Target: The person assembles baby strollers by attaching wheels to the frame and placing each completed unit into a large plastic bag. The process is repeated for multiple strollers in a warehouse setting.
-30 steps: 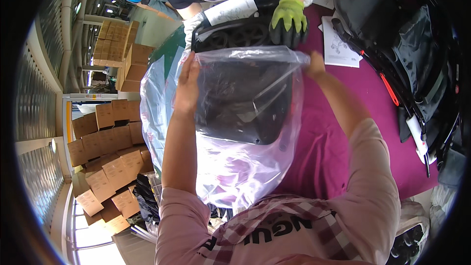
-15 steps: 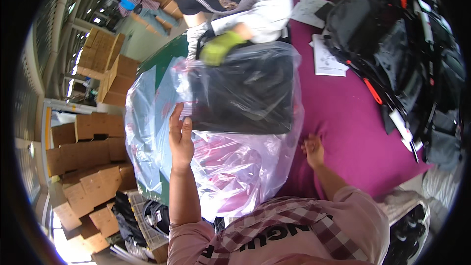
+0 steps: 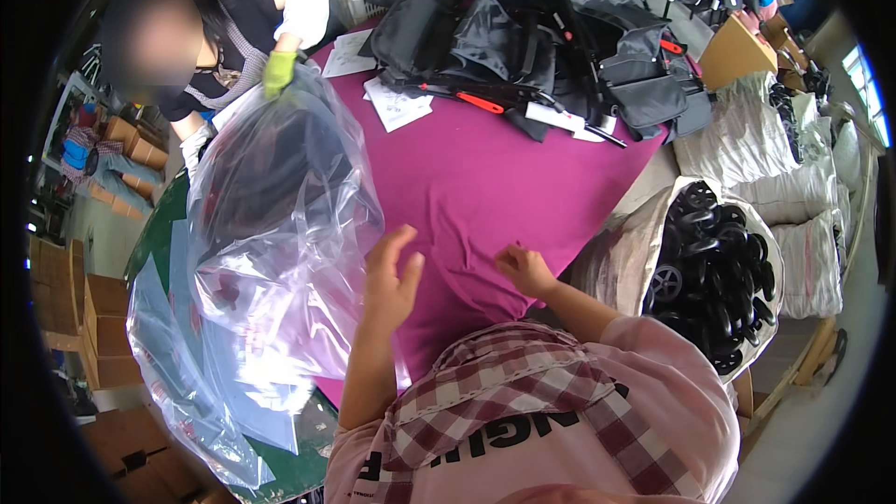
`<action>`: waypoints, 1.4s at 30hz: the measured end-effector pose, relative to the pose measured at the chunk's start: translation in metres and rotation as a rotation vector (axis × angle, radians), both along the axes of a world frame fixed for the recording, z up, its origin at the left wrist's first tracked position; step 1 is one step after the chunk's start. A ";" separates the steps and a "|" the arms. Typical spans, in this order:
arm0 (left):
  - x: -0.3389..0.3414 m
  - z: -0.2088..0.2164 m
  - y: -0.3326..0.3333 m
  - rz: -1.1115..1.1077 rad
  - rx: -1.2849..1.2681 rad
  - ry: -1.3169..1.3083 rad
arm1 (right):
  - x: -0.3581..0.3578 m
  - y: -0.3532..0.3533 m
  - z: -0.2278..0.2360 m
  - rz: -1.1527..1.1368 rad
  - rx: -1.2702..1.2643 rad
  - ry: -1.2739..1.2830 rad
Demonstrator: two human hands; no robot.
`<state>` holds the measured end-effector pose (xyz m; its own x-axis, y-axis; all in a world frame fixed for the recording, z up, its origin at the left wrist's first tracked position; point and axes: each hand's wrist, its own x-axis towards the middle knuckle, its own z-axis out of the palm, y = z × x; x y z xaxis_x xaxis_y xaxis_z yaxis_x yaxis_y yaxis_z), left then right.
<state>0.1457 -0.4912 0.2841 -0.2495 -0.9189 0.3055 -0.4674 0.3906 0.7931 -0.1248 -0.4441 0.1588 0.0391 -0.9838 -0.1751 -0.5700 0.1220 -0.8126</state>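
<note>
My left hand (image 3: 392, 278) is raised beside the near right edge of a large clear plastic bag (image 3: 271, 275), thumb and fingers apart, holding nothing. My right hand (image 3: 525, 271) hovers over the purple cloth (image 3: 504, 191), its fingers loosely curled with nothing visible in them. Inside the bag's far part lies a dark, flat-sided object (image 3: 280, 135), its kind blurred by the plastic. Across the table a co-worker's yellow-green gloved hand (image 3: 279, 73) grips the bag's far end. The co-worker's other hand, in white (image 3: 196, 147), is at its left side.
More clear bags (image 3: 177, 364) lie over the green tabletop (image 3: 154, 224) at left. Black folded goods with red parts (image 3: 504, 47) and paper sheets (image 3: 399, 105) occupy the far side. A sack of black wheels (image 3: 714, 271) stands at right; cardboard boxes (image 3: 112, 327) sit at left.
My view has swung right. The bag with the dark object has turned and shifted away toward the co-worker. My left hand has come off the bag.
</note>
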 end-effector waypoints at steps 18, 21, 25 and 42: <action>-0.148 -0.185 -0.023 -0.279 0.768 -0.740 | -0.307 -0.194 -0.018 -0.512 -0.383 -0.201; -0.144 -0.187 -0.014 -0.021 0.795 -0.500 | -0.379 -0.277 0.004 -0.615 -0.499 -0.263; -0.151 -0.161 -0.011 0.049 0.835 -0.777 | -0.413 -0.380 0.012 -0.749 -0.496 -0.334; -0.175 -0.183 0.034 0.337 1.077 -0.433 | -0.366 -0.395 0.024 -0.325 -0.460 0.646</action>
